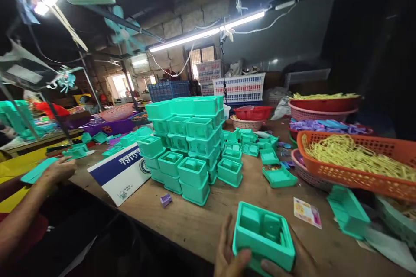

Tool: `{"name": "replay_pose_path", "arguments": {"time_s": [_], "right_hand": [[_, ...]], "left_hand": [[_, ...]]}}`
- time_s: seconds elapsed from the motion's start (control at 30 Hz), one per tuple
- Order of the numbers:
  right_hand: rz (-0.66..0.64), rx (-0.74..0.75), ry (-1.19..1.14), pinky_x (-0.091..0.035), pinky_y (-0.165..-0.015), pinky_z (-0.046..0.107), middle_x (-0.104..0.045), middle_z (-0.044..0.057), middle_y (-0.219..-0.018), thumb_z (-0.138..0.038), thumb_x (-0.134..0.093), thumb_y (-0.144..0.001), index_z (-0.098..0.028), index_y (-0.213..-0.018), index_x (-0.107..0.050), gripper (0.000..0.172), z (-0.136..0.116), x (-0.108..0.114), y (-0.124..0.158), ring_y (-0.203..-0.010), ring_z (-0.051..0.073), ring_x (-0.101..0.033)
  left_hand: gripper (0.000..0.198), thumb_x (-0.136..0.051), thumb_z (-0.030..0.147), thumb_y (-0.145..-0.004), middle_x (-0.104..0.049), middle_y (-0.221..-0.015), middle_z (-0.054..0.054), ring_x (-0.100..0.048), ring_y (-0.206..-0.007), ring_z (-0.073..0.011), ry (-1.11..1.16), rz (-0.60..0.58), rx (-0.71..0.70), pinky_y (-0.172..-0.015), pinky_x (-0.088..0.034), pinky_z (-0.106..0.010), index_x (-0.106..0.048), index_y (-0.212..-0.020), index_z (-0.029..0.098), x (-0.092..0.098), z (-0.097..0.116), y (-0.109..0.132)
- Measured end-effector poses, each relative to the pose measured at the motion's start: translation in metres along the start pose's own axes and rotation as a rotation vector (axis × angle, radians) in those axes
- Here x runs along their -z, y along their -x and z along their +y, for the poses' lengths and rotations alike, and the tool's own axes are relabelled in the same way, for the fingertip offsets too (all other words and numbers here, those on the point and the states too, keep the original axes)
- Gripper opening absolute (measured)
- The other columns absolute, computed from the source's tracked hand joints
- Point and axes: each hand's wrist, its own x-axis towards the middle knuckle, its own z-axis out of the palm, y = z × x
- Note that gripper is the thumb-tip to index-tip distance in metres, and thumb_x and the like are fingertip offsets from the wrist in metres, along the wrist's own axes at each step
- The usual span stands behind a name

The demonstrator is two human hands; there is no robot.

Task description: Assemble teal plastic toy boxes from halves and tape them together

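A green plastic box [263,264] with an open top and inner compartments is held low at the front of the table. My left hand [229,253] grips its left side, thumb on the near wall. On the right side and near corner, my right hand [300,253] is closed round the same box, its fingers partly hidden behind it. Beyond the box rises a tall stack of similar green boxes [195,177]. A small printed card [307,213] lies to the right of my hands, and a small purple plastic piece [165,200] lies to the left.
A co-worker's hand [60,169] holds a green piece at the left. A white and blue carton [120,173] leans by the stack. At right stand an orange basket [351,177] of yellow strands and a loose green box [349,212]. Loose green parts [269,156] lie behind.
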Motion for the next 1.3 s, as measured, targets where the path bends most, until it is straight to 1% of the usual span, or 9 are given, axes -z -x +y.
{"name": "replay_pose_path", "arguments": {"time_s": [0.13,0.27,0.4,0.57,0.8,0.93,1.03,1.13,1.3], "right_hand": [[-0.258,-0.133,-0.165,-0.063,-0.093,0.046,-0.072,0.014,-0.131,-0.063,-0.083,-0.075,-0.023,-0.152,-0.046,0.094,0.005,0.004,-0.004,-0.112,0.035,-0.073],[-0.415,-0.102,-0.076,-0.049,-0.111,0.056,-0.061,0.022,-0.147,-0.061,-0.085,-0.074,-0.02,-0.156,-0.043,0.101,0.015,0.004,-0.003,-0.135,0.039,-0.059],[-0.453,-0.11,-0.01,-0.039,-0.114,0.069,-0.057,0.026,-0.15,-0.063,-0.084,-0.073,-0.02,-0.158,-0.042,0.104,0.022,0.001,0.006,-0.143,0.043,-0.051],[-0.445,-0.083,0.028,-0.039,-0.112,0.072,-0.055,0.027,-0.151,-0.057,-0.084,-0.073,-0.018,-0.157,-0.044,0.1,0.024,0.005,0.012,-0.139,0.044,-0.055],[-0.314,0.075,0.086,-0.022,-0.121,0.074,-0.06,0.02,-0.15,-0.012,-0.059,-0.075,-0.025,-0.159,-0.04,0.087,0.023,0.001,0.029,-0.135,0.036,-0.06],[-0.261,0.129,0.106,-0.018,-0.124,0.071,-0.061,0.017,-0.149,-0.008,-0.056,-0.08,-0.028,-0.161,-0.038,0.086,0.011,0.013,0.032,-0.135,0.033,-0.061],[-0.387,0.007,-0.111,-0.029,-0.124,0.064,-0.047,0.014,-0.163,-0.027,-0.071,-0.087,-0.032,-0.16,-0.041,0.078,0.001,0.037,0.025,-0.148,0.034,-0.046],[-0.407,-0.16,-0.504,-0.037,-0.123,0.055,-0.036,0.011,-0.169,-0.07,-0.075,-0.084,-0.032,-0.16,-0.043,0.091,-0.009,0.053,0.019,-0.154,0.035,-0.036],[-0.155,-0.36,-0.901,-0.051,-0.11,0.051,-0.06,0.01,-0.151,-0.084,-0.035,-0.096,-0.031,-0.148,-0.057,0.078,-0.033,0.032,0.02,-0.136,0.035,-0.058]], "left_hand": [[0.106,-0.074,0.062,-0.086,-0.026,-0.171,-0.022,-0.027,-0.16,-0.0407,-0.109,-0.033,0.088,-0.124,-0.034,-0.07,-0.011,-0.164,0.028,0.025,-0.003,-0.004],[0.12,-0.091,0.05,-0.072,-0.025,-0.171,-0.023,-0.012,-0.163,-0.0415,-0.358,-0.329,-0.125,-0.129,-0.013,-0.073,-0.017,-0.163,0.025,0.029,0.022,-0.031],[0.118,-0.096,0.039,-0.066,-0.047,-0.16,-0.022,-0.033,-0.157,-0.0406,-0.556,-0.63,-0.283,-0.128,-0.022,-0.072,-0.026,-0.159,0.022,0.006,0.042,-0.055],[0.074,-0.095,0.041,-0.069,-0.069,-0.127,-0.016,-0.067,-0.12,-0.0388,-0.745,-0.721,-0.199,-0.107,-0.052,-0.063,-0.057,-0.127,0.017,-0.015,0.054,-0.063],[0.073,-0.087,0.028,-0.071,-0.069,-0.128,-0.016,-0.068,-0.114,-0.0364,-0.738,-0.636,-0.353,-0.099,-0.056,-0.053,-0.051,-0.134,0.016,-0.011,0.056,-0.034],[0.073,-0.084,0.026,-0.073,-0.07,-0.124,-0.017,-0.069,-0.111,-0.0357,-0.7,-0.538,-0.465,-0.096,-0.057,-0.05,-0.049,-0.136,0.013,-0.007,0.058,-0.019],[0.071,-0.087,0.036,-0.076,-0.071,-0.119,-0.014,-0.07,-0.107,-0.0337,-0.598,-0.393,-0.435,-0.093,-0.058,-0.049,-0.05,-0.133,0.017,-0.004,0.063,-0.015],[0.074,-0.091,0.048,-0.073,-0.071,-0.115,-0.009,-0.072,-0.102,-0.0282,-0.394,-0.211,-0.273,-0.088,-0.061,-0.041,-0.052,-0.13,0.021,-0.002,0.068,-0.009],[0.074,-0.096,0.043,-0.066,-0.071,-0.112,-0.005,-0.073,-0.1,-0.0247,-0.198,-0.115,-0.059,-0.084,-0.062,-0.034,-0.055,-0.124,0.022,-0.003,0.071,0.006]]}}
